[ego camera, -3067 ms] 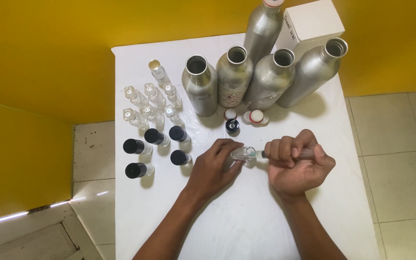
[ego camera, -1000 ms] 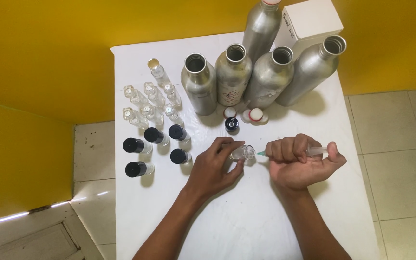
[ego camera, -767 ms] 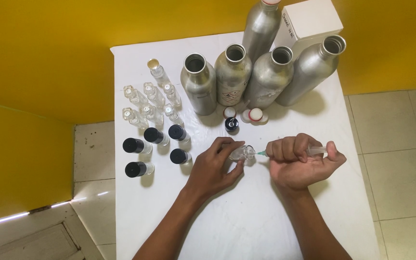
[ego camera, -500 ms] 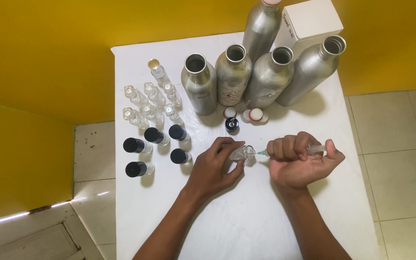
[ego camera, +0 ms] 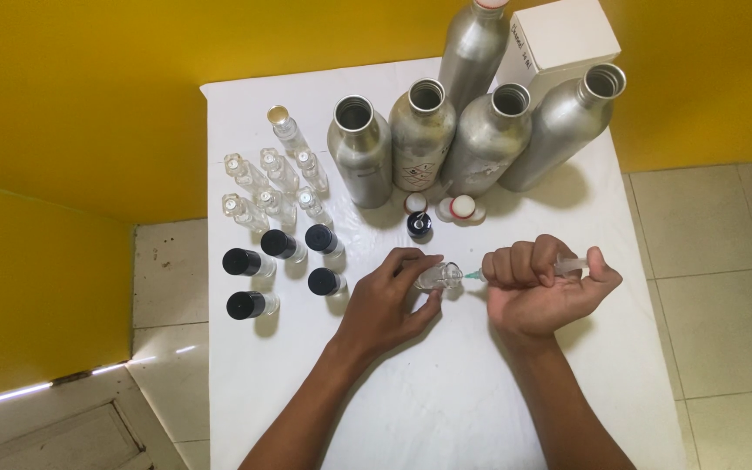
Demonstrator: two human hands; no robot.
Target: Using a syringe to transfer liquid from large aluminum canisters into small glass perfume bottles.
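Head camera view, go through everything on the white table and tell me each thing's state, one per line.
Small vial: uncapped, tilted, held by left hand.
Syringe: in right hand, needle at vial mouth.
Four front metal bottles: open, upright.
Rear metal bottle: capped.
Five black-capped vials: closed.
Clear vials: no black caps.
White box: closed.

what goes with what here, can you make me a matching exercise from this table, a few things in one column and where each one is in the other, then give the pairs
Things
1. syringe
2. small clear vial
3. white box
4. black-capped vials

Places
A. at the far right corner of the table
B. standing in a group left of the left hand
C. gripped in the right hand, thumb on the plunger
D. held on its side in the left hand's fingers, mouth toward the needle

Pairs: 1-C, 2-D, 3-A, 4-B
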